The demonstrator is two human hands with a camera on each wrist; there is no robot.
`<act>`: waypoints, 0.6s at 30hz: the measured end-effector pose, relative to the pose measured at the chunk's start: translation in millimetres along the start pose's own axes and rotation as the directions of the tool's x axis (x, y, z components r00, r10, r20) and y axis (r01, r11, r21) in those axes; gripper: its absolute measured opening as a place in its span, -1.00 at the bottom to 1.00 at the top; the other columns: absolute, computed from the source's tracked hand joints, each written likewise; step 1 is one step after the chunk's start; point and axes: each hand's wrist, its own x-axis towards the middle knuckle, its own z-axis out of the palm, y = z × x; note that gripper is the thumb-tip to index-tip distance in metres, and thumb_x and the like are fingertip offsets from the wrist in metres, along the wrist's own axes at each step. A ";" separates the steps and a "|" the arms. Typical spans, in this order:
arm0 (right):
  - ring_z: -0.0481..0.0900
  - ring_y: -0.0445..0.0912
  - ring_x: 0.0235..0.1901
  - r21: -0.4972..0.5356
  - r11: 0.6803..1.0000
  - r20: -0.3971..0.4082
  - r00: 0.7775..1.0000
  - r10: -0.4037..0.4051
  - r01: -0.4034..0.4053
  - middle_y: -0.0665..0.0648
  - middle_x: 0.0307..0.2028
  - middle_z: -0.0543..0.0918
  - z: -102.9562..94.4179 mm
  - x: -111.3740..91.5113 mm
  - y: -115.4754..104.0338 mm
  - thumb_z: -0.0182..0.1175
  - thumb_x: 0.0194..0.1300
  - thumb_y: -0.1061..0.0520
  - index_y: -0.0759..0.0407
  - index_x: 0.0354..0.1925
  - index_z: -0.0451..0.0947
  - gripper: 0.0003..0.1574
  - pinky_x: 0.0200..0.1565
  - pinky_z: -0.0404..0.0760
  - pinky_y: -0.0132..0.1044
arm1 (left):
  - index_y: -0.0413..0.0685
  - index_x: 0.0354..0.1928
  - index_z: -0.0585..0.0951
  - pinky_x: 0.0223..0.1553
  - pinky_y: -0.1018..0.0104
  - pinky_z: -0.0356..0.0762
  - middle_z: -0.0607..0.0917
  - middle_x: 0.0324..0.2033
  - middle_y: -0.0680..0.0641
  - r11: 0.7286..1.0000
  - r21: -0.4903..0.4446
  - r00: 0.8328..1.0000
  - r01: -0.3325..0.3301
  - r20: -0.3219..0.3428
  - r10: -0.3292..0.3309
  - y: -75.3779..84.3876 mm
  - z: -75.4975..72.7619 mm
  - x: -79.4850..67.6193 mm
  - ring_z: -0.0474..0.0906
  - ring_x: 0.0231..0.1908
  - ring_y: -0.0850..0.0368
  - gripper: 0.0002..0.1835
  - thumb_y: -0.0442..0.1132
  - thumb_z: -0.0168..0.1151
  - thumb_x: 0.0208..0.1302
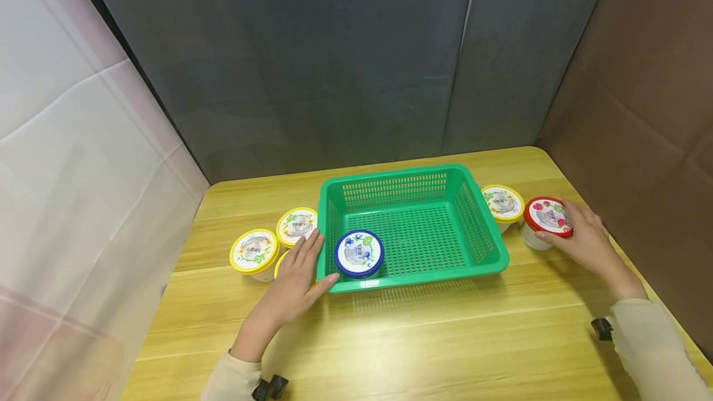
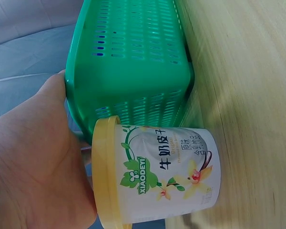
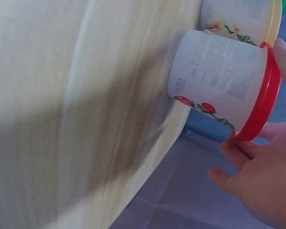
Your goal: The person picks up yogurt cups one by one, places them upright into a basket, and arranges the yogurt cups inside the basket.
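My right hand (image 1: 586,241) grips a red-lidded tub (image 1: 548,215) by its lid, thumb on one side and fingers on the other; the right wrist view shows cherry-like red fruit on the tub's side (image 3: 219,71). My left hand (image 1: 294,280) lies with fairly straight fingers along the left end of a green plastic basket (image 1: 409,280), its thumb at the front corner. Beneath that hand is a yellow-lidded tub (image 2: 167,171), mostly hidden in the head view. Inside the basket, at its front left, sits a blue-lidded tub (image 1: 359,254).
Left of the basket stand two more yellow-lidded tubs, an outer tub (image 1: 254,251) and a back tub (image 1: 297,226). Another yellow-lidded tub (image 1: 503,203) stands between the basket's right end and the red-lidded one. A brown cloth wall (image 1: 657,98) borders the wooden table (image 1: 423,345) on the right.
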 end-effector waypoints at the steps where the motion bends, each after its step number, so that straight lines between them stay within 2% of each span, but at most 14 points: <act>1: 0.07 0.56 0.26 -0.001 1.000 0.002 1.000 -0.001 0.001 0.64 0.37 0.10 0.4 -0.3 0.7 0.33 0.22 -0.25 0.39 0.49 -0.04 0.24 0.10 0.07 0.48 | -0.06 0.58 -0.05 0.51 -0.22 -0.12 -0.09 0.60 -0.09 1.000 0.000 1.000 0.001 0.000 -0.001 0.0 -0.1 -0.1 -0.19 0.57 -0.23 -0.10 0.23 0.02 0.43; 18: 0.08 0.59 0.27 0.003 1.000 -0.007 1.000 -0.003 0.003 0.69 0.35 0.12 2.8 -1.7 4.1 0.34 0.24 -0.20 0.50 0.49 -0.11 0.28 0.18 0.06 0.50 | -0.06 0.58 -0.05 0.51 -0.23 -0.11 -0.10 0.60 -0.08 1.000 -0.001 1.000 0.008 0.004 -0.008 0.9 -1.2 -0.5 -0.18 0.58 -0.22 -0.10 0.24 0.01 0.43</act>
